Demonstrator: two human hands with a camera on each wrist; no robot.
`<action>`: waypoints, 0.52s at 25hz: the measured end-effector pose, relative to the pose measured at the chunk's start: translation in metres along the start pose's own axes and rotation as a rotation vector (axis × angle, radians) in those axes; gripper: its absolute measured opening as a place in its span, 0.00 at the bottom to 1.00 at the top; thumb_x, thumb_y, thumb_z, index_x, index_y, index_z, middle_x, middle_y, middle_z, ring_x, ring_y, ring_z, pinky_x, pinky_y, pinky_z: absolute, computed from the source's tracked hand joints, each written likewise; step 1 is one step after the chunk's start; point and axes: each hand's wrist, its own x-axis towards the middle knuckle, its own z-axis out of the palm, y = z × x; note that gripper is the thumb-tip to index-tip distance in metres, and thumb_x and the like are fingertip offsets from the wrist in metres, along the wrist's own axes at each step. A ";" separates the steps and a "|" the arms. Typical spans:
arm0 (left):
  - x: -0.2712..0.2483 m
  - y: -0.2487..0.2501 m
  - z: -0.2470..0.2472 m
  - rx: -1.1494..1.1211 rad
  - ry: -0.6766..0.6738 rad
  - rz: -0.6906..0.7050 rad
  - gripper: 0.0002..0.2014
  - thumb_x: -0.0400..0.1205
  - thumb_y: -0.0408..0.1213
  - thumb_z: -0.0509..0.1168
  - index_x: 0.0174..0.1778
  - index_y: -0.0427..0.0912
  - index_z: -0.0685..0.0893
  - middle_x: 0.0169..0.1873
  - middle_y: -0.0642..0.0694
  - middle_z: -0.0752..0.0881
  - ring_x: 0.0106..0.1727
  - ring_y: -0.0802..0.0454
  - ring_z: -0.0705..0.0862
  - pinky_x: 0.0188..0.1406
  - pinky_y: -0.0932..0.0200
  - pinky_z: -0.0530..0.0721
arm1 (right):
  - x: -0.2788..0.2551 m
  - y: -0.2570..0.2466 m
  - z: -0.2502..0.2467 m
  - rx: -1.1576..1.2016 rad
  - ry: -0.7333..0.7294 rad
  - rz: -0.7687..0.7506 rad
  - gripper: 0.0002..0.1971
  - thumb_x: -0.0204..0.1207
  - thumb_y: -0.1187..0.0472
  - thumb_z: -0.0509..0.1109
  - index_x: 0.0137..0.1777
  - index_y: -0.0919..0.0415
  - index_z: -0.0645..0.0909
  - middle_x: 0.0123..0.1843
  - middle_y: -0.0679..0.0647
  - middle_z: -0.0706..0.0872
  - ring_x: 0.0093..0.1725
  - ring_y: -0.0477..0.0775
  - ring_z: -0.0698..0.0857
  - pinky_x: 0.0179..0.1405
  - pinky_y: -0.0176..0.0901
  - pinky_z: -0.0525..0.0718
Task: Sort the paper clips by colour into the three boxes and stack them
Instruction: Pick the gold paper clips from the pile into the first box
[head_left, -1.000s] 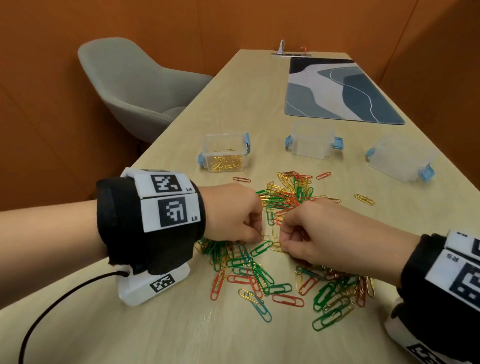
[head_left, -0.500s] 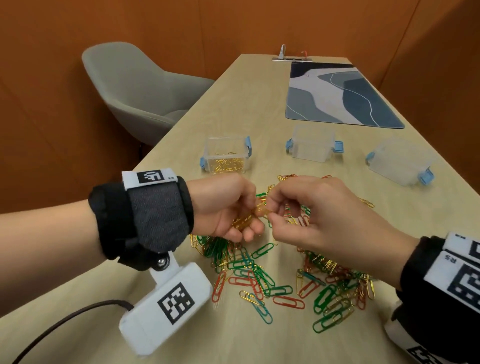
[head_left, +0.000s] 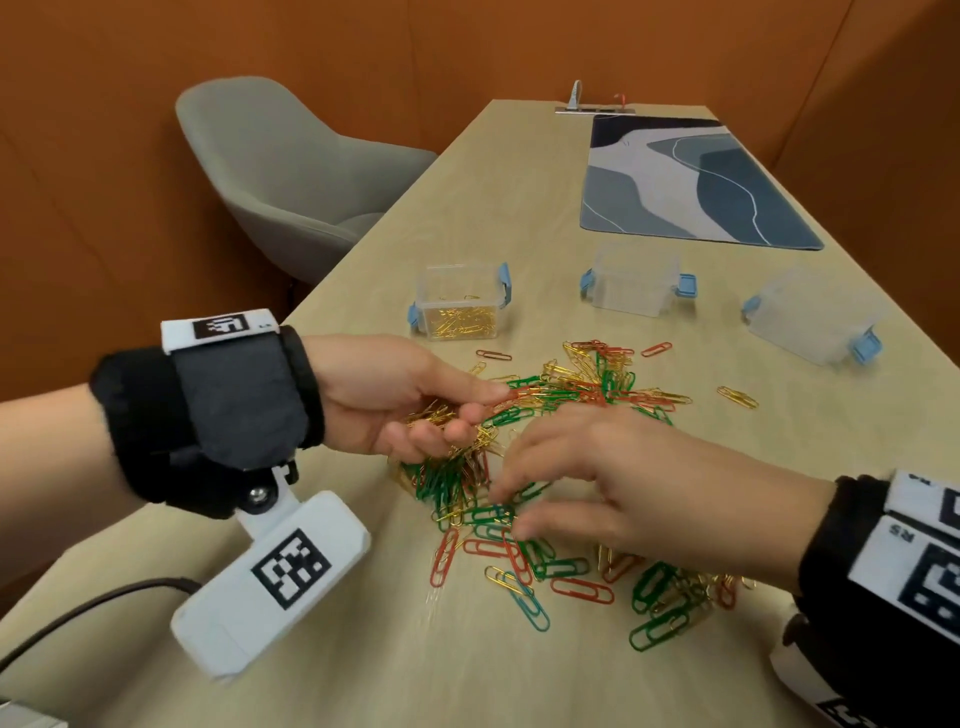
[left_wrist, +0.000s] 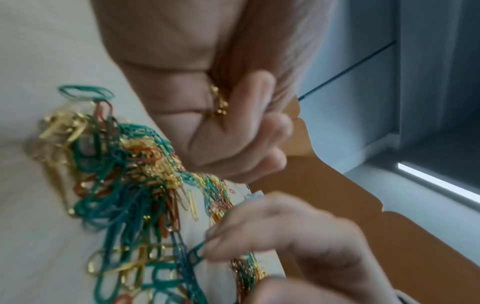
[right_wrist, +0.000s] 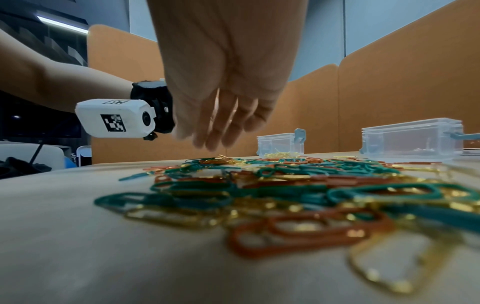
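Paper clips (head_left: 561, 462) of thin wire, gold, green and red, lie tangled in a loose heap on the pale wooden table (head_left: 363, 665), in front of three small clear plastic boxes with blue latches. Only the left-hand box (head_left: 460, 301) is seen to hold gold clips; the middle box (head_left: 634, 283) and the right-hand box (head_left: 810, 317) appear almost empty. A bunch of gold clips (head_left: 441, 418) is cupped in the left hand (head_left: 395, 400), whose fingers are curled round it. The right hand (head_left: 597, 483) is held low over the heap with fingers spread and pointing down; the left wrist view seems to show a green clip at its fingertips, but blur prevents certainty.

The step in hand is judged to be the gathering of gold clips. It would be done well if each gold clip were drawn out singly, so that hooked green or red ones are not dragged along, and if the cupped bunch were emptied into the left-hand box before it overflows.
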 end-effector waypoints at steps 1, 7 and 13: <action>-0.004 -0.003 -0.002 -0.021 -0.034 0.005 0.13 0.79 0.42 0.63 0.30 0.41 0.77 0.21 0.51 0.74 0.15 0.62 0.69 0.09 0.74 0.64 | 0.000 0.001 0.001 -0.047 -0.051 0.037 0.12 0.77 0.47 0.67 0.58 0.45 0.83 0.55 0.39 0.82 0.56 0.38 0.75 0.60 0.34 0.72; -0.011 -0.017 -0.011 0.054 0.038 0.021 0.09 0.77 0.35 0.66 0.51 0.37 0.83 0.26 0.49 0.78 0.19 0.61 0.73 0.15 0.73 0.67 | -0.003 0.000 -0.003 -0.125 0.054 0.168 0.11 0.79 0.48 0.61 0.58 0.43 0.80 0.55 0.37 0.80 0.58 0.39 0.75 0.62 0.39 0.74; -0.008 -0.010 -0.012 0.532 0.485 0.027 0.18 0.75 0.55 0.65 0.29 0.44 0.77 0.22 0.52 0.70 0.20 0.58 0.65 0.16 0.68 0.62 | 0.002 -0.001 0.003 -0.188 -0.077 0.159 0.18 0.80 0.44 0.57 0.68 0.43 0.74 0.66 0.37 0.74 0.67 0.41 0.71 0.70 0.43 0.70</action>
